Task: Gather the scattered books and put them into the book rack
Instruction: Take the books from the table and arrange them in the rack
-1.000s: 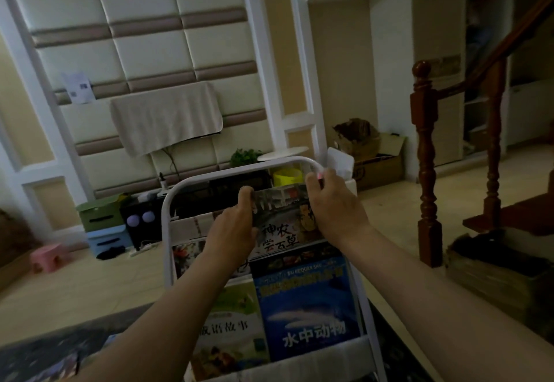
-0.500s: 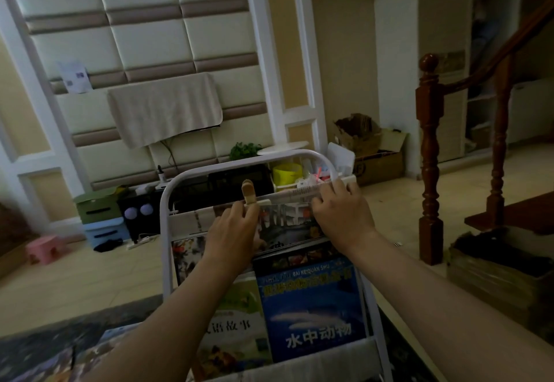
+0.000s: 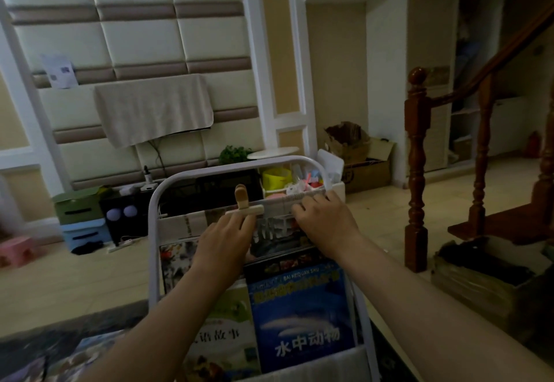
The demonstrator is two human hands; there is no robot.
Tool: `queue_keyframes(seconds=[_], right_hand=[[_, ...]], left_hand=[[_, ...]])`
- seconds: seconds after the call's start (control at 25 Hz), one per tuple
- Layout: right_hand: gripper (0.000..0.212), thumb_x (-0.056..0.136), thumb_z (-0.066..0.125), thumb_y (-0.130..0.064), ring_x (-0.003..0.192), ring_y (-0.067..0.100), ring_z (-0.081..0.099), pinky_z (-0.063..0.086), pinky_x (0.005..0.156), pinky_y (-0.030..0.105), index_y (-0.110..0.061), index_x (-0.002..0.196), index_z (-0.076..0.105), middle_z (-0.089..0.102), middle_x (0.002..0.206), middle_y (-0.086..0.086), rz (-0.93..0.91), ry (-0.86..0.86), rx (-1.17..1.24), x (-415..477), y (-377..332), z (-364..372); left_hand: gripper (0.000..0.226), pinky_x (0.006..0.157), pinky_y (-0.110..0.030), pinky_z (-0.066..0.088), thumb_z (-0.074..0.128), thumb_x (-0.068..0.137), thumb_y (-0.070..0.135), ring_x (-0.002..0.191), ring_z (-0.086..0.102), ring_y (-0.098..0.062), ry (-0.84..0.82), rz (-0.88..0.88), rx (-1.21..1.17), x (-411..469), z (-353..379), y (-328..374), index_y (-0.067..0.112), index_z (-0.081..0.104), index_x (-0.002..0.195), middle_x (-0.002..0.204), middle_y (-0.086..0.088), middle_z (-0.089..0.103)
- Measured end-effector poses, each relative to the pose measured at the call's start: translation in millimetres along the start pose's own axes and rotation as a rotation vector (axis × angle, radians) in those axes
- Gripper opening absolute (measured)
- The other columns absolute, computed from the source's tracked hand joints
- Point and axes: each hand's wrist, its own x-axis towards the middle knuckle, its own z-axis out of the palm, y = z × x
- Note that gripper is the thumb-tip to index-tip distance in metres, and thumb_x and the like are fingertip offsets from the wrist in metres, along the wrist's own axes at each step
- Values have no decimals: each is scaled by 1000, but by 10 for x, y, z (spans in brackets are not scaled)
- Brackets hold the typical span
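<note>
A white metal book rack stands right in front of me. In its upper tier sits a dark picture book, and both hands are at its top edge. My left hand holds the left part, its bandaged forefinger sticking up and its thumb lying along the edge. My right hand curls its fingers over the right part. In the lower tier stand a blue sea-animal book and a green-and-white story book. Another book shows at the upper left.
A dark patterned rug lies at the lower left. A wooden stair post and railing rise on the right, with a filled box on the floor near them. Cardboard boxes, storage bins and a pink stool line the far wall.
The dark picture book has gone down into the upper tier, so less of its cover shows. Both hands stayed on its top edge and my view has come closer to the rack.
</note>
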Motion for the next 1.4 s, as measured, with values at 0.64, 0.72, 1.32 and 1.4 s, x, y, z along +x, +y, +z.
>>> queue_keyframes(seconds=[0.64,0.72,1.32,1.4], right_hand=[[27,93,57,-11,119,29,50,49,90,41,-11,120,58,54,126,12,84,-223,234,-42,-100,-243],[30,90,59,-15,116,31,52,47,91,41,-11,120,57,55,125,12,124,-173,281,-41,-184,-313],[17,96,48,-13,94,29,58,55,79,43,-10,111,56,59,106,12,-66,-97,747,303,-2241,-1137],[16,96,44,-11,93,31,57,51,77,40,-10,108,54,56,102,11,-112,-132,751,309,-2552,-1164]], left_hand=[[53,95,-35,47,61,89,9,120,49,-24,-99,-71,-259,-70,-194,-119,21,45,138,139,-3,48],[49,93,-36,47,56,90,8,115,51,-26,-96,-110,-345,-154,-269,-214,19,46,137,128,-6,53],[32,84,-36,49,55,93,14,100,56,-22,13,-412,-378,-1676,-734,-1455,13,58,125,116,-5,58],[30,83,-37,50,55,92,13,98,57,-22,-17,-466,-381,-1988,-695,-1674,12,60,121,112,-4,59]])
